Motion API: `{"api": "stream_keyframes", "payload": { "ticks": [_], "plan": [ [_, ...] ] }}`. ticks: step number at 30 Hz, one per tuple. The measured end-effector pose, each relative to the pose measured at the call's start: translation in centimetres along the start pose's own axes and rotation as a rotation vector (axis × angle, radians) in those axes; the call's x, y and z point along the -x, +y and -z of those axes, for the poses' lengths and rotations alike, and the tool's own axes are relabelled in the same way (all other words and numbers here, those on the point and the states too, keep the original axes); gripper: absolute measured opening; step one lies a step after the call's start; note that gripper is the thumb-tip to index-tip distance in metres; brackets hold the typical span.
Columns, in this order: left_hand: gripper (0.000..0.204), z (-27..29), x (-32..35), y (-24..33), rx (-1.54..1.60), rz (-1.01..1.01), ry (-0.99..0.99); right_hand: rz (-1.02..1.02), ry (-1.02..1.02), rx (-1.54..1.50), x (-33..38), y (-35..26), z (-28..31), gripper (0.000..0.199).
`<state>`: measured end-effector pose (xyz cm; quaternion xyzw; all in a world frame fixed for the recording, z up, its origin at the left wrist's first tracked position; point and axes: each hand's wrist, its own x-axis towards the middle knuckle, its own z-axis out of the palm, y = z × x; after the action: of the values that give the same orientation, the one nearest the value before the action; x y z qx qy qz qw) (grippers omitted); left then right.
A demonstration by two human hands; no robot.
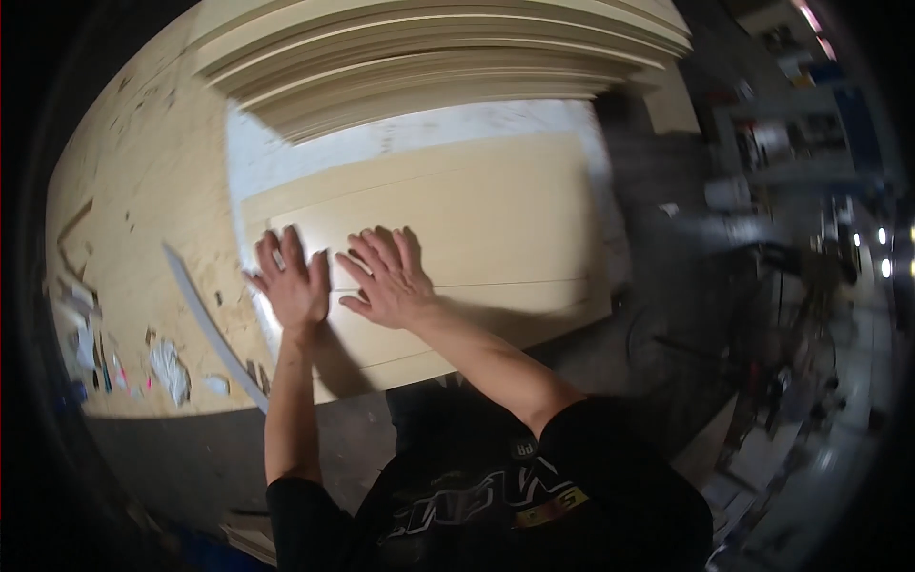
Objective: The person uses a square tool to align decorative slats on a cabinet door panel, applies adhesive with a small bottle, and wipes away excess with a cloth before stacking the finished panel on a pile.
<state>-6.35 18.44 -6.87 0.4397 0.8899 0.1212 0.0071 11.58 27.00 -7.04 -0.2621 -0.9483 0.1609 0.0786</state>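
Observation:
A pale wooden panel with thin grooves running along it lies flat in front of me. Palm down, with fingers spread, my left hand is over the panel's left end and holds nothing. My right hand is just to its right, also flat with its fingers apart, over the left half of the panel. Both hands look to be on or very close to the surface; exact contact is hard to make out. Each casts a shadow on the wood.
Beyond the panel, a stack of similar boards rests on a whitish sheet. A long grey strip lies left on the wooden worktable. Crumpled white material and small tools are near the table's left front edge. Dim workshop clutter fills the right.

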Motion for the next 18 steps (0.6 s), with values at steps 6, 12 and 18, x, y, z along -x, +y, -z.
{"api": "stream_keyframes", "payload": {
  "ticks": [6, 12, 18],
  "plan": [
    [0.066, -1.1, 0.1, -1.7, -0.086, -0.040, -0.021, -0.306, 0.257, 0.020, 10.9, 15.5, 8.4, 0.069],
    [0.069, -1.4, -0.1, -1.9, -0.149, -0.069, -0.033, -0.516, 0.329, 0.169, 18.7, 23.1, 11.8, 0.063],
    [0.077, -7.7, 3.7, 10.3, 0.126, -0.348, 0.060, -0.353, 0.351, 0.128, 18.4, 23.8, 11.3, 0.055]
  ]
}}
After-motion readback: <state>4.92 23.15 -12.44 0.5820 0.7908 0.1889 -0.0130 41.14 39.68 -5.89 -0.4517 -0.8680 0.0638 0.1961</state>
